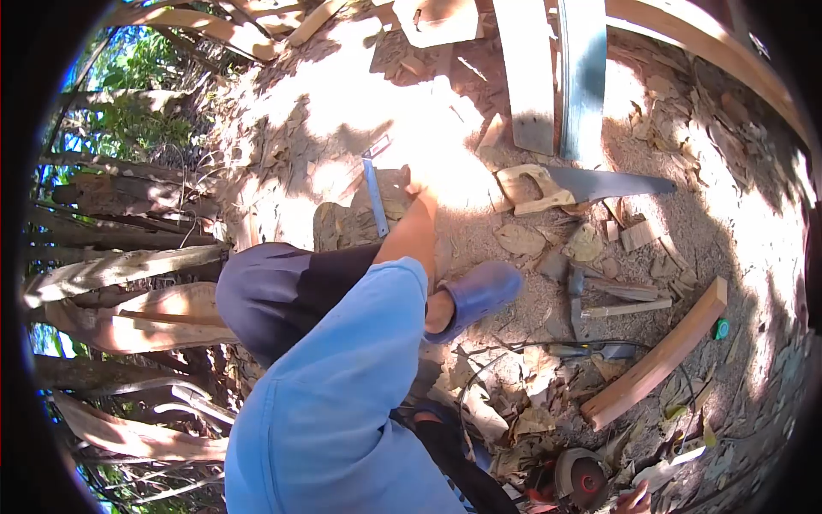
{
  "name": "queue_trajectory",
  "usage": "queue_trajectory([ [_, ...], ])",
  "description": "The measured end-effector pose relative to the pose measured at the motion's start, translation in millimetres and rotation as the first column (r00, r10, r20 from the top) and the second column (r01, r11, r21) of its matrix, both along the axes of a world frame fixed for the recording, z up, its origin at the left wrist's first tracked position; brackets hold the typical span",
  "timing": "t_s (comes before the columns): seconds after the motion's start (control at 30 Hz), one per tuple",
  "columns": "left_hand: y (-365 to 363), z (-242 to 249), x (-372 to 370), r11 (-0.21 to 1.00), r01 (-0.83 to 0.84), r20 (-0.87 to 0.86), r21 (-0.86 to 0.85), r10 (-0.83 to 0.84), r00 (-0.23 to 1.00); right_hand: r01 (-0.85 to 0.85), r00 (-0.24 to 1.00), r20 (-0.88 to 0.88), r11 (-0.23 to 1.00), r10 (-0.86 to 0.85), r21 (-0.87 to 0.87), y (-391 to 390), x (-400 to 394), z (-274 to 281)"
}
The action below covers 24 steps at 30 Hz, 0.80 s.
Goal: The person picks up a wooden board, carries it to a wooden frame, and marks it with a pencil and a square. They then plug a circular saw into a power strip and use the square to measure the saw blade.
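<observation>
My right hand (418, 182) reaches down to the ground past my knee, out of a light blue sleeve. Strong sunlight washes out most of it, so its fingers and anything in them cannot be made out. Just left of it lies a try square (374, 193) with a blue-grey metal blade. To its right rests a handsaw (599, 183), its wooden handle (533, 188) turned toward the hand. My left hand does not show clearly; a reddish shape (634, 499) at the bottom edge is too cut off to identify.
Two long boards (529, 81) (582, 81) reach in from the top. Around my purple clog (484, 295) lie a hammer (576, 295), a chisel (591, 349), a curved timber (659, 355) and a green tape measure (722, 328). A power tool with a disc (586, 481) sits low; poles (128, 270) stand left.
</observation>
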State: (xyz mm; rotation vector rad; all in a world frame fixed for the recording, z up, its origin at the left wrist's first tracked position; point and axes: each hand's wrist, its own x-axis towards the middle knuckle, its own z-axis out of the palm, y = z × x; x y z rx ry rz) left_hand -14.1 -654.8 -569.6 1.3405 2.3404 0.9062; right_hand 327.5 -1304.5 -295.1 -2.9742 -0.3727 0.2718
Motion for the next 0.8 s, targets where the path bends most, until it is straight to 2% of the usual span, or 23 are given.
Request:
queue_trajectory([
  [0.07, 14, -6, -66, 0.966, -0.231, -0.141, -0.121, 0.213, 0.967, -0.104, 0.992, 0.063, 0.993, 0.108, -0.061, 7, 17, -19],
  [0.1, 22, -9, -85, 0.946, -0.284, -0.179, -0.159, 0.255, 0.95, -0.147, 0.987, 0.068, 0.989, 0.146, 0.018, 15, 19, -26],
  [0.13, 24, -14, -104, 0.926, -0.328, -0.212, -0.187, 0.288, 0.934, -0.09, 0.996, 0.008, 0.996, 0.09, 0.018, 30, 13, -25],
  [0.2, 23, -27, -134, 0.907, -0.359, -0.26, -0.221, 0.3, 0.918, -0.098, 0.995, -0.035, 0.992, 0.096, -0.073, 47, 1, -31],
  [0.23, 24, -37, -145, 0.907, -0.354, -0.276, -0.229, 0.288, 0.917, -0.112, 0.99, -0.086, 0.994, 0.11, -0.02, 27, 9, -56],
  [0.33, 27, -66, -161, 0.922, -0.323, -0.316, -0.212, 0.248, 0.916, -0.067, 0.985, -0.166, 0.993, 0.05, -0.096, 67, -18, -28],
  [0.37, 26, -69, -162, 0.924, -0.324, -0.33, -0.205, 0.246, 0.911, 0.044, 0.964, -0.257, 0.993, -0.071, -0.111, 76, -21, -21],
  [0.47, 7, -37, -128, 0.873, -0.441, -0.407, -0.208, 0.333, 0.851, -0.007, 0.979, -0.204, 0.998, -0.008, -0.069, 50, -18, -55],
  [0.57, 6, -5, -132, 0.857, -0.279, -0.236, -0.434, 0.191, 0.953, -0.117, 0.989, -0.089, 0.992, 0.114, -0.034, 11, -7, -96],
  [0.63, 10, -8, -147, 0.839, -0.196, -0.187, -0.508, 0.115, 0.976, -0.151, 0.987, -0.062, 0.989, 0.151, 0.004, -4, -4, -107],
  [0.73, 8, -13, -153, 0.83, -0.108, -0.15, -0.547, 0.03, 0.988, 0.005, 0.963, -0.265, 0.973, 0.059, 0.232, 8, -7, -99],
  [0.8, 4, -18, -145, 0.835, -0.085, -0.162, -0.544, -0.005, 0.987, 0.022, 0.972, -0.231, 0.967, 0.038, 0.253, 7, -10, -94],
])
